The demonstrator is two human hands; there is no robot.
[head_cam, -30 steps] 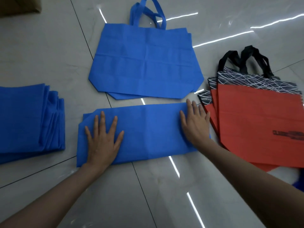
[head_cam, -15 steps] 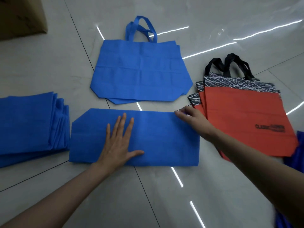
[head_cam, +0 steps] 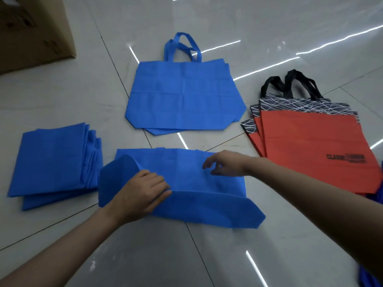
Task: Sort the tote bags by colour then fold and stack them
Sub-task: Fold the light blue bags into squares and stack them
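Blue bag mid-fold on floor.
Left hand clutches its lifted left end; right hand relaxed above it, grasping nothing. Bag lies between folded stack and red bags.

Black print low on front of top red tote bag: first word reads "CLASSIC", remainder of that line smeared and unreadable, finer line underneath too small to make out. Faint dark printed marks on side of cardboard box, top left, not legible as letters or symbols
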